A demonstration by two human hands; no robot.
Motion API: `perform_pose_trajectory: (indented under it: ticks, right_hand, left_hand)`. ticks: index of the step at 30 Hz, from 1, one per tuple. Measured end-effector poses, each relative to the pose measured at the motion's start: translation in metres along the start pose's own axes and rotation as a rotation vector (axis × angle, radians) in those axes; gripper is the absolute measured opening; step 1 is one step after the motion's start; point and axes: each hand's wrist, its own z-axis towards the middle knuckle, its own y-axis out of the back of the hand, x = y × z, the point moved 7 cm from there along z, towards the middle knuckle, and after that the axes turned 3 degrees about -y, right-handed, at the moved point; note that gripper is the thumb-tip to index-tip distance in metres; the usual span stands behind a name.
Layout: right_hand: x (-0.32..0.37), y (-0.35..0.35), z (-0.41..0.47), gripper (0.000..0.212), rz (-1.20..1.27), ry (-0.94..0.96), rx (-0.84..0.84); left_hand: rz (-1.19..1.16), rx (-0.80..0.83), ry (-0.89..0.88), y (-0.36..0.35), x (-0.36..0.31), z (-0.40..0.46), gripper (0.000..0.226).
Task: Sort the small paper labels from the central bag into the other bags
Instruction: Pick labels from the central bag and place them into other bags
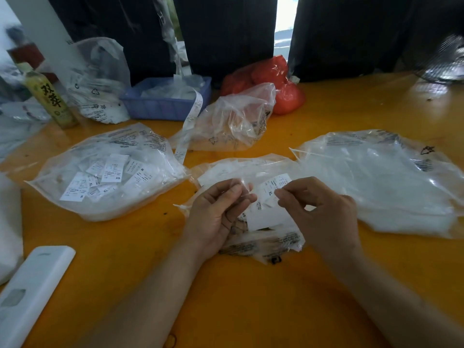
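The central clear bag (pixel 266 241) lies on the orange table with white paper labels inside. My right hand (pixel 319 212) pinches a small white label (pixel 272 187) marked XL just above that bag. My left hand (pixel 217 212) sits beside it, fingers curled, pinching a clear fold of the bag's plastic at its fingertips. A clear bag full of size labels (pixel 108 174) lies to the left. Another clear bag (pixel 384 182) lies to the right, its contents white and blurred. A third, mostly crumpled clear bag (pixel 233 121) sits behind the central one.
A long strip of labels (pixel 190 121) hangs from a blue basket (pixel 165 101) at the back. A red bag (pixel 271 81), a green bottle (pixel 49 99) and another printed bag (pixel 98 84) stand behind. A white flat device (pixel 32 290) lies front left.
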Motion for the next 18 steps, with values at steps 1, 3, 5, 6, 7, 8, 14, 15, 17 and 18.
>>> perform_pose_trajectory:
  ticks: [1,3,5,6,7,8,14,15,17,18]
  right_hand:
    - [-0.004,0.001,0.001,0.012,0.039,-0.048,-0.01]
    - [-0.011,0.002,0.001,0.014,0.138,-0.156,-0.011]
    - [-0.014,0.002,0.001,0.026,0.205,-0.223,0.002]
    - [-0.014,0.003,0.001,0.036,0.217,-0.236,0.01]
    - [-0.013,0.004,0.001,0.045,0.215,-0.238,0.013]
    - [-0.013,0.005,0.002,0.049,0.21,-0.235,0.011]
    - [-0.013,0.007,0.002,0.018,0.254,-0.208,-0.02]
    - [-0.012,0.007,0.002,0.017,0.248,-0.196,-0.015]
    - [-0.011,0.006,0.002,0.014,0.247,-0.172,0.0]
    - [-0.011,0.005,0.002,0.014,0.249,-0.165,0.014]
  left_hand:
    - [0.001,-0.001,0.005,0.0,0.001,0.0,0.015]
    - [0.013,0.013,0.01,-0.002,0.002,-0.001,0.016]
    - [0.031,0.047,0.012,-0.005,0.003,-0.002,0.017]
    - [0.043,0.067,0.012,-0.007,0.004,-0.003,0.017]
    - [0.058,0.083,0.01,-0.008,0.005,-0.003,0.018]
    - [0.076,0.095,0.004,-0.01,0.005,-0.004,0.019]
    - [0.189,0.128,-0.045,-0.011,0.007,-0.005,0.03]
    - [0.194,0.13,-0.044,-0.011,0.007,-0.005,0.031]
    - [0.193,0.131,-0.032,-0.011,0.009,-0.004,0.033]
    - [0.191,0.134,-0.028,-0.011,0.01,-0.004,0.033]
